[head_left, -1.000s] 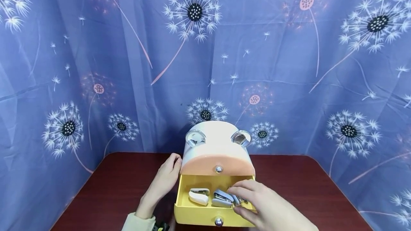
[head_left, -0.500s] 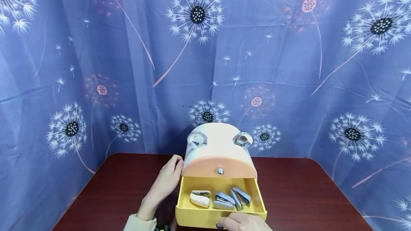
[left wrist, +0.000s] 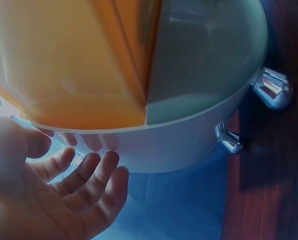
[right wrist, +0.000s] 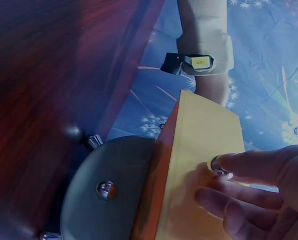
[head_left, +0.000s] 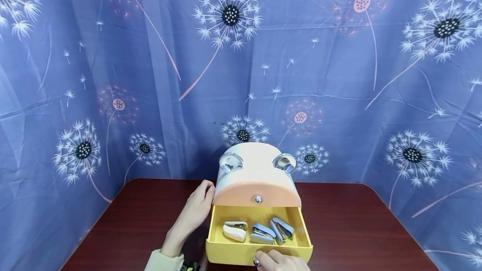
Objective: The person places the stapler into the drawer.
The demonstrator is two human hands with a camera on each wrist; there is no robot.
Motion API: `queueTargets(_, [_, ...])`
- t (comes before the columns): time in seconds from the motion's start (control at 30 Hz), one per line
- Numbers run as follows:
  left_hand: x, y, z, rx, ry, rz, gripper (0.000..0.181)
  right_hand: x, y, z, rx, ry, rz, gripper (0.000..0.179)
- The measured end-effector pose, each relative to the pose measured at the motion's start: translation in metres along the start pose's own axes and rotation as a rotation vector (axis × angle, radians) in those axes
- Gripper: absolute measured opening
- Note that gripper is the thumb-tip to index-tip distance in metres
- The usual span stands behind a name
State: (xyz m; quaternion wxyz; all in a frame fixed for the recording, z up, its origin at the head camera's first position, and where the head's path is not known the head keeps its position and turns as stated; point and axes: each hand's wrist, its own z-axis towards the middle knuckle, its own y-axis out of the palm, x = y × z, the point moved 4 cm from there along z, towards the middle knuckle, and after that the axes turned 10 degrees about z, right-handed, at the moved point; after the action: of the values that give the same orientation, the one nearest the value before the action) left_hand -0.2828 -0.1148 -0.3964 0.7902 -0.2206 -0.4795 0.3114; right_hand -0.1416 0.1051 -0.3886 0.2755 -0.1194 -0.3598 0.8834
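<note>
A small white desktop cabinet (head_left: 260, 166) with a peach upper front has its yellow drawer (head_left: 226, 252) pulled out. Inside lie a white mini stapler (head_left: 235, 232), a blue stapler (head_left: 262, 234) in the middle and another blue stapler (head_left: 282, 231) tilted at the right. My right hand (head_left: 280, 261) pinches the round silver drawer knob (right wrist: 219, 167) between thumb and fingers, its lower part cut off by the head view's edge. Against the cabinet's left side rests my left hand (head_left: 196, 208), fingers loosely bent in the left wrist view, holding nothing.
The cabinet stands on a dark red wooden table (head_left: 346, 225), close to a blue dandelion-print curtain (head_left: 320, 74) at the back. Two shiny silver ears (head_left: 231, 162) stick out from its top. A second silver knob (head_left: 257, 199) sits on the peach front.
My right hand has left the right-hand blue stapler inside the drawer and come down to the front, where it holds the knob. My left hand stays at the cabinet's side.
</note>
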Motion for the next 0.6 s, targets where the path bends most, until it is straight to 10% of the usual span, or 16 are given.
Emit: queueTargets(0.6, [-0.002,0.0011,0.0,-0.012,-0.013,-0.006,0.008,0.0089,0.0061,0.0037,0.089,0.037,-0.016,0.036])
